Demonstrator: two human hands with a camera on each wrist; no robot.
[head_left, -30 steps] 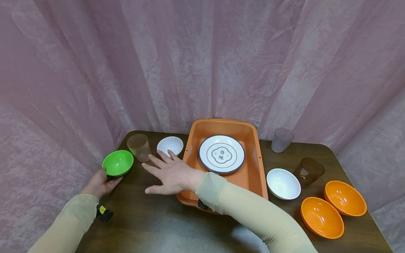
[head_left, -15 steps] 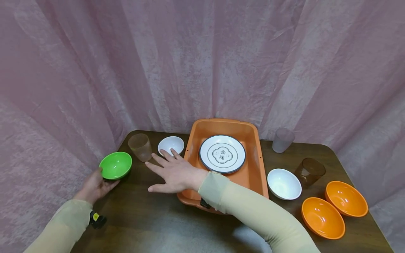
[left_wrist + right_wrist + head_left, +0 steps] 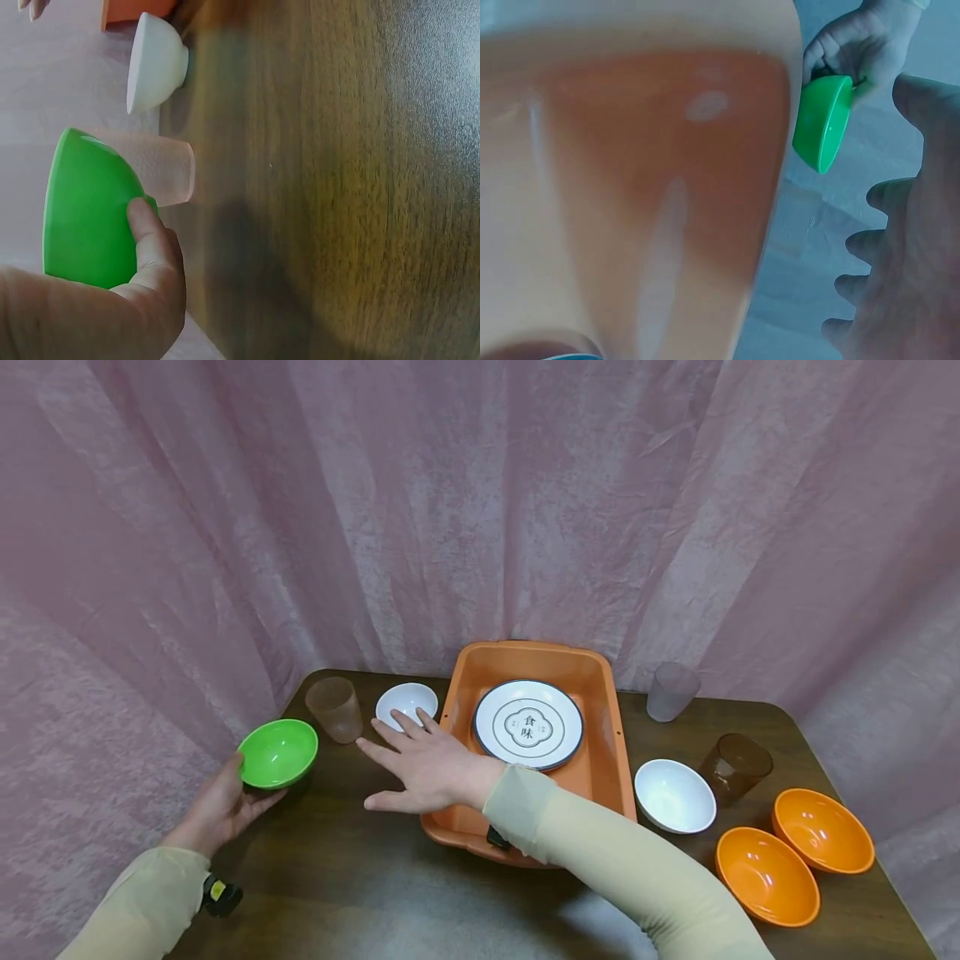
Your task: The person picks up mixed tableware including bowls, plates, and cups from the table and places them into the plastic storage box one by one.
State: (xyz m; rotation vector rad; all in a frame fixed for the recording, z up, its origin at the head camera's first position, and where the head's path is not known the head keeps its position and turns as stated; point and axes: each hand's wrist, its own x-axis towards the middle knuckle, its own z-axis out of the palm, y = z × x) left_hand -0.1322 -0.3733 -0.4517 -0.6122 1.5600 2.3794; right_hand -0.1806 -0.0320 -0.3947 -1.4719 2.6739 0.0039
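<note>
My left hand grips a small green bowl from its outer side, raised off the table at the left. In the left wrist view the thumb presses near the bowl's foot; the other fingers are hidden. My right hand hovers with straight, spread fingers over the near-left side of an orange basin and holds nothing. Stacked plates, white with a dark rim, lie in the basin. A small white bowl, partly covered by the right fingertips, and a frosted brownish cup stand behind the hands.
Right of the basin stand a clear frosted cup, a dark brown cup, a white bowl and two orange bowls. A pink curtain hangs close behind the brown wooden table.
My left hand has drawn slightly nearer and to the left while keeping hold of the green bowl. My right hand has shifted a little to the right, fingers still spread.
</note>
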